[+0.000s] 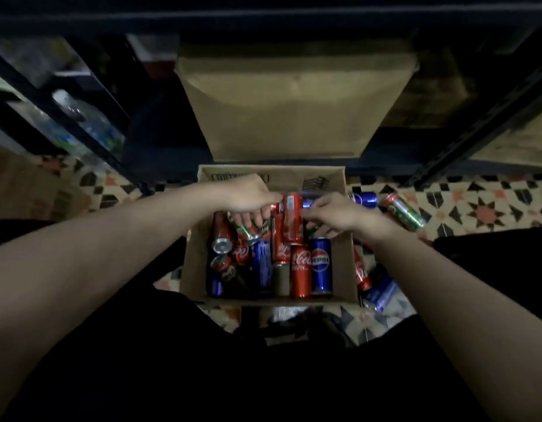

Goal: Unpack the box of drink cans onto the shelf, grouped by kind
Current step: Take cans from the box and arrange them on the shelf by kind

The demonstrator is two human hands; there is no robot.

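An open cardboard box (pixel 344 269) stands on the tiled floor and holds several red, blue and green drink cans lying mixed together. My left hand (pixel 247 196) reaches in from the left, its fingers curled over the upper end of a green can (pixel 247 233). A red cola can (pixel 292 219) stands raised between my hands. My right hand (pixel 335 211) comes in from the right and pinches it with its fingertips. Nearer me in the box lie another red cola can (pixel 300 271) and a blue Pepsi can (pixel 321 264).
The box's flap (pixel 294 102) stands up against the dark metal shelf (pixel 294 16) behind. Loose cans lie on the floor to the right: a blue one (pixel 365 197), a green one (pixel 403 211), a red one (pixel 362 271), another blue one (pixel 381 295). Water bottles (pixel 84 120) sit at the left.
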